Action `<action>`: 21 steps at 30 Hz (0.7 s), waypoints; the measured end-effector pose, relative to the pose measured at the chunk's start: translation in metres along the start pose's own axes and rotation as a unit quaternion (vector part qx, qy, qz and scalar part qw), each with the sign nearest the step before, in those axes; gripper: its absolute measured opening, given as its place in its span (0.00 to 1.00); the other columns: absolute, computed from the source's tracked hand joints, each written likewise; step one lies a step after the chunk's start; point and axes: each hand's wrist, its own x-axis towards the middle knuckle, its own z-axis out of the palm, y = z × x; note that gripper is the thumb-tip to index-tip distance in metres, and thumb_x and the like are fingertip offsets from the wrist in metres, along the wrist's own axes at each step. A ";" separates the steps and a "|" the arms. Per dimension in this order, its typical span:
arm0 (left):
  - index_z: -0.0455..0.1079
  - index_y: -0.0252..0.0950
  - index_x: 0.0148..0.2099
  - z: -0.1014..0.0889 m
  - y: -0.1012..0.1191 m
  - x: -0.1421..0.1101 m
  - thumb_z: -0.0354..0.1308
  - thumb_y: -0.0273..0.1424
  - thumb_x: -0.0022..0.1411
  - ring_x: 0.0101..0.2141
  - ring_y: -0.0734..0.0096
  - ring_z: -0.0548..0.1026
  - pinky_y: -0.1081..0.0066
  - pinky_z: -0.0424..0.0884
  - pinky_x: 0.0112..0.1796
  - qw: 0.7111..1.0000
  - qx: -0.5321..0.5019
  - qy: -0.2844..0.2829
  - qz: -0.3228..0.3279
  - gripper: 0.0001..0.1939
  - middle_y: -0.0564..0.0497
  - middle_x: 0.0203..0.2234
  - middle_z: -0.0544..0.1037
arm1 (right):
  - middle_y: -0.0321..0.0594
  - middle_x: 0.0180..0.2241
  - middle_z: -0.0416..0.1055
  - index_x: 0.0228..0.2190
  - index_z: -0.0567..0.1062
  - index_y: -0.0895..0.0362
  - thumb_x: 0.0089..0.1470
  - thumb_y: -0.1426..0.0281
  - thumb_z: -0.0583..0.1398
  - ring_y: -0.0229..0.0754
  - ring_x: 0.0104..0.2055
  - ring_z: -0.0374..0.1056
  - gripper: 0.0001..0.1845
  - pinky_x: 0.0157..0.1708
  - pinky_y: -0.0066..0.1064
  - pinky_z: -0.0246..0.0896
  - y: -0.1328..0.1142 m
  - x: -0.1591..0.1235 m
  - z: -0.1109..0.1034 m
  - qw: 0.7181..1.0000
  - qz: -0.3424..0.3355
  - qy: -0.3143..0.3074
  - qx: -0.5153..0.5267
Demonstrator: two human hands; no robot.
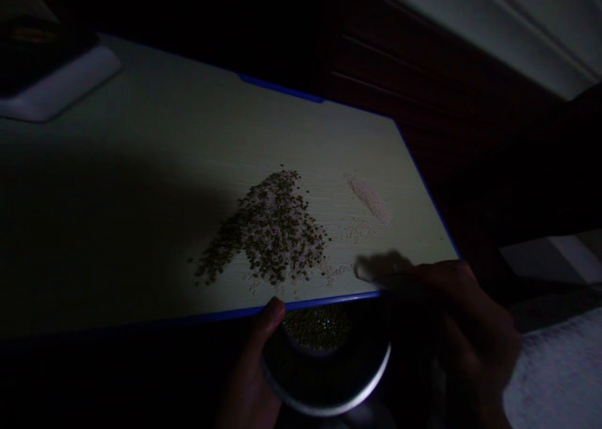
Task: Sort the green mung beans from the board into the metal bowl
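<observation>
A heap of green beans mixed with pale rice-like grains [282,228] lies on the pale tabletop [155,109]. My left hand [256,360] grips a metal bowl [348,401] just below the table's front edge, its thumb up at the blue edging. Small green beans [320,328] cover the bowl's bottom. At the front right edge, my right hand [470,328] is closed around what looks like a spoon [376,266]; its rounded end is over the tabletop, and dim light blurs its outline. A narrow pile of pale grains [369,198] lies right of the heap.
Blue edging [426,184] runs along the table's sides. A white-sided container with a dark top [70,81] stands at the far left. Beyond the table is dark reddish wood [376,71]. A pale box-like thing [550,259] and a whitish textured surface [559,366] are at the right.
</observation>
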 end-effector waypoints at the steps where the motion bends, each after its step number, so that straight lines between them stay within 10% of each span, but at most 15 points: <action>1: 0.78 0.39 0.54 0.000 0.000 0.000 0.67 0.28 0.59 0.46 0.54 0.84 0.57 0.78 0.52 1.000 0.000 0.000 -0.001 0.19 0.49 0.37 0.88 | 0.38 0.40 0.77 0.47 0.79 0.50 0.60 0.74 0.57 0.45 0.42 0.71 0.17 0.38 0.37 0.64 0.002 -0.001 -0.002 1.000 0.006 0.006 -0.004; 12: 0.79 0.40 0.53 -0.004 0.003 -0.003 0.66 0.24 0.61 0.39 0.62 0.86 0.63 0.78 0.51 0.998 0.004 -0.027 0.050 0.18 0.53 0.33 0.88 | 0.39 0.43 0.79 0.45 0.80 0.50 0.64 0.67 0.58 0.44 0.45 0.75 0.12 0.41 0.36 0.69 0.007 -0.018 0.009 0.989 0.136 0.060 -0.004; 21: 0.77 0.35 0.53 -0.013 0.017 0.000 0.63 0.17 0.60 0.40 0.62 0.86 0.60 0.78 0.52 0.992 0.023 -0.075 0.094 0.19 0.50 0.34 0.88 | 0.43 0.45 0.79 0.50 0.79 0.54 0.64 0.65 0.58 0.45 0.44 0.75 0.16 0.39 0.34 0.71 0.037 0.005 0.023 0.992 0.094 0.080 -0.007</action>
